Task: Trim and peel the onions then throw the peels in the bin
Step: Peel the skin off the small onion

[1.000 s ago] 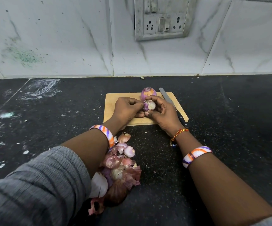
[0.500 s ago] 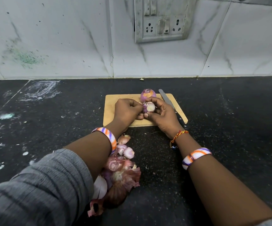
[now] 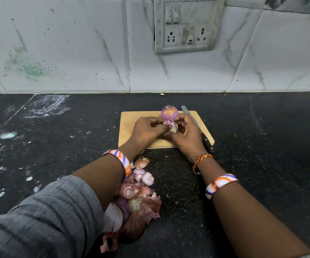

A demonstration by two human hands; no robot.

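1. Both hands meet over the wooden cutting board (image 3: 132,123), which lies on the black speckled worktop (image 3: 262,146).
2. The left hand (image 3: 146,131) has its fingers curled in, pinching at the small onion (image 3: 172,125) from the left side.
3. The right hand (image 3: 187,135) cups the same onion from the right, thumb and fingers wrapped round it; the pale cut end faces up and toward the person.
4. A second, peeled onion (image 3: 169,112) sits on the board just behind the hands, purple with a trimmed top.
5. A knife (image 3: 189,116) lies along the right edge of the board, blade pointing toward the wall, handle partly hidden behind the right hand.
6. A heap of peels (image 3: 139,198) and trimmed ends lies on the worktop near the person, between the forearms, partly under the left arm.
7. On the marbled wall tiles hangs a switch and socket plate (image 3: 185,25).
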